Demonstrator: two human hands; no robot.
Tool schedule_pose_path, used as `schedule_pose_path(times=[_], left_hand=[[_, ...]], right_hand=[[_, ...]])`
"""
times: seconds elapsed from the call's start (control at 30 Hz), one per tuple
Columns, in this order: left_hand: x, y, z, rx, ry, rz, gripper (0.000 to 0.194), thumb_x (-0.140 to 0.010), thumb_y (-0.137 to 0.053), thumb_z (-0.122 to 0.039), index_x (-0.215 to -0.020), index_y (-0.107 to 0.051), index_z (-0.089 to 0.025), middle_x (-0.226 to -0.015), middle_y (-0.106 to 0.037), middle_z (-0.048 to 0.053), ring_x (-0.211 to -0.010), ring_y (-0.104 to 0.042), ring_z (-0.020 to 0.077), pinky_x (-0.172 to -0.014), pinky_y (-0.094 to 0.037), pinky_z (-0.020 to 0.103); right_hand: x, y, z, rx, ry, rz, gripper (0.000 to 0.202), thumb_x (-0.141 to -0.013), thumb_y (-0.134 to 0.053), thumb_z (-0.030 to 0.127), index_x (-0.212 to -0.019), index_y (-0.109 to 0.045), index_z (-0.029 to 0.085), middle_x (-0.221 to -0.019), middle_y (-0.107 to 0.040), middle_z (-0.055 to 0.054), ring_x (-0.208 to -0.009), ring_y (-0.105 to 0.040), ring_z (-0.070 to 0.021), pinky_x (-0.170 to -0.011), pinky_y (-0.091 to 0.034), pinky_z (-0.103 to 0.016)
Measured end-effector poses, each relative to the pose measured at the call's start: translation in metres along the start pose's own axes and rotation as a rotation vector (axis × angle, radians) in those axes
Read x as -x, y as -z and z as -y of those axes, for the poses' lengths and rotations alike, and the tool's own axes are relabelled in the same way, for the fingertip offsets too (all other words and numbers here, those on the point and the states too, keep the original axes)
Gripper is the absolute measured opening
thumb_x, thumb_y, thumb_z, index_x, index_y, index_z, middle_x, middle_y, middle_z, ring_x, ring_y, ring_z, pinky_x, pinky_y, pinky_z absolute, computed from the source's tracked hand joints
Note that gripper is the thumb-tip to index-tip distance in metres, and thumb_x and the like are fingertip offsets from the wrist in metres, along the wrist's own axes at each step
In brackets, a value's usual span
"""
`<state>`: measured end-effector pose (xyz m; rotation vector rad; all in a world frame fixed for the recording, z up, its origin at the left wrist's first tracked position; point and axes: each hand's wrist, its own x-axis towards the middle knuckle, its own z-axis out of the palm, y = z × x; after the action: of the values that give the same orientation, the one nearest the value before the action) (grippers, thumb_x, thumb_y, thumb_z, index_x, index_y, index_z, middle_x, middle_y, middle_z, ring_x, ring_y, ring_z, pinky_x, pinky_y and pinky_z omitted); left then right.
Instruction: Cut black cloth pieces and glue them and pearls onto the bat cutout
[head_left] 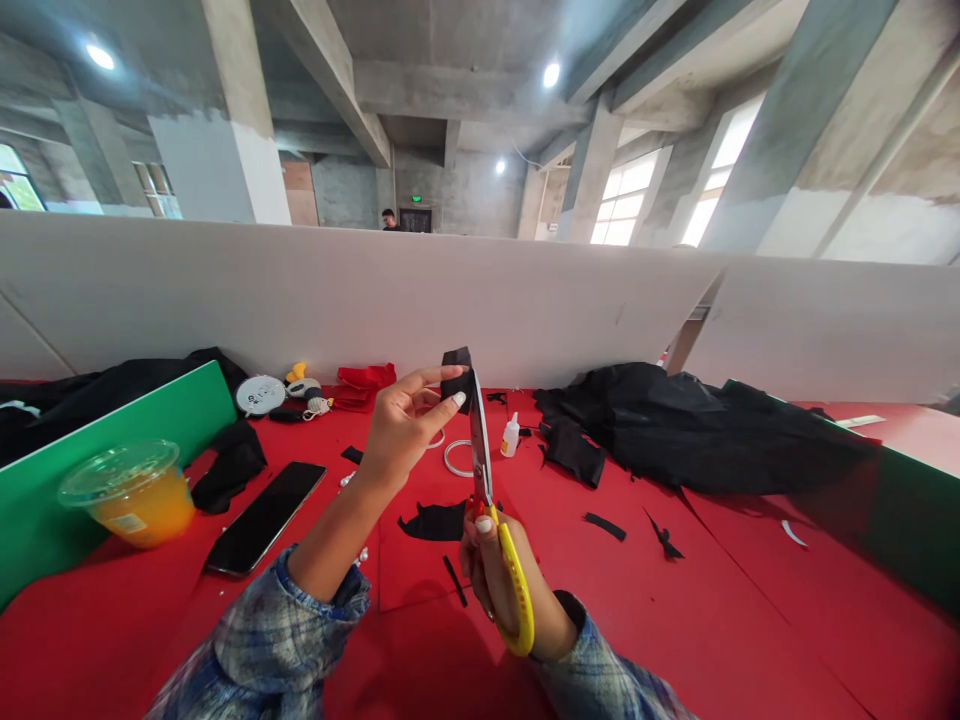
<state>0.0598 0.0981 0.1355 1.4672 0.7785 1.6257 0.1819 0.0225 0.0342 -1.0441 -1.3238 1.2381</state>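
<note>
My left hand [405, 425] pinches a small piece of black fabric [455, 375] between thumb and fingers, held up above the table. My right hand [499, 565] is closed round the yellow handle of a pair of scissors [481, 450], whose blades point upward. The blade tips meet the right edge of the black fabric; whether they are cutting into it I cannot tell. Below the hands lies a larger black scrap [433, 522], partly hidden by my right hand. A narrow black strip [454, 581] lies nearer to me.
On the left are a phone [266, 518], a cup of orange drink [139, 495] and a green divider [202, 405]. A small white glue bottle [510, 437] stands near a metal ring [457, 472]. Black cloth [675, 425] is heaped at right. A white partition [360, 300] runs behind.
</note>
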Motion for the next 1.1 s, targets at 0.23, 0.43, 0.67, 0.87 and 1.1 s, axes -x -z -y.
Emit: schedule_pose_path(times=[0.23,0.43,0.67,0.87,1.1], left_hand=[[-0.001,0.000,0.002,-0.027,-0.003,0.003,0.027,-0.069,-0.075,-0.024,-0.095,-0.075,-0.025,-0.059,-0.056,-0.002,-0.049,-0.045,0.0088,-0.045,-0.037,0.022],[-0.007,0.014,-0.009,-0.152,0.052,0.205,0.034,-0.071,-0.071,-0.023,-0.105,-0.070,-0.021,-0.067,-0.056,-0.002,-0.058,-0.048,0.0090,-0.052,-0.041,0.021],[-0.027,0.052,0.005,-0.344,0.195,0.891,0.031,-0.072,-0.069,-0.019,-0.102,-0.063,-0.017,-0.095,-0.065,0.005,-0.083,-0.059,0.0150,-0.069,-0.045,0.025],[-0.031,0.053,0.076,-0.640,0.449,0.943,0.060,-0.067,-0.068,-0.015,-0.122,-0.045,-0.020,-0.066,-0.055,-0.008,-0.061,-0.054,0.0122,-0.057,-0.037,0.022],[-0.020,0.054,0.136,-0.671,0.561,0.920,0.038,-0.074,-0.058,-0.017,-0.110,-0.046,-0.017,-0.059,-0.050,-0.009,-0.052,-0.046,0.0107,-0.052,-0.032,0.021]], right_hand=[[0.000,-0.002,-0.002,-0.037,-0.016,-0.027,0.063,-0.076,-0.041,0.081,-0.060,-0.040,0.021,-0.042,-0.038,0.009,-0.025,-0.028,-0.0027,-0.024,-0.018,-0.015],[-0.011,0.011,0.004,0.024,-0.009,-0.260,0.068,-0.076,-0.031,0.084,-0.056,-0.045,0.020,-0.039,-0.039,0.007,-0.025,-0.030,-0.0053,-0.026,-0.019,-0.018],[-0.044,0.092,0.012,0.936,-0.264,-0.594,0.058,-0.087,-0.041,0.064,-0.069,-0.065,0.014,-0.069,-0.070,-0.013,-0.061,-0.067,-0.0219,-0.051,-0.044,-0.026],[-0.044,0.146,-0.008,1.154,-0.497,-0.721,0.031,-0.084,-0.058,0.033,-0.091,-0.071,0.006,-0.095,-0.070,-0.026,-0.089,-0.069,-0.0351,-0.065,-0.048,-0.035],[-0.036,0.119,-0.012,1.314,-0.350,-0.768,0.042,-0.087,-0.051,0.032,-0.113,-0.064,0.001,-0.117,-0.060,-0.031,-0.113,-0.056,-0.0397,-0.085,-0.046,-0.048]])
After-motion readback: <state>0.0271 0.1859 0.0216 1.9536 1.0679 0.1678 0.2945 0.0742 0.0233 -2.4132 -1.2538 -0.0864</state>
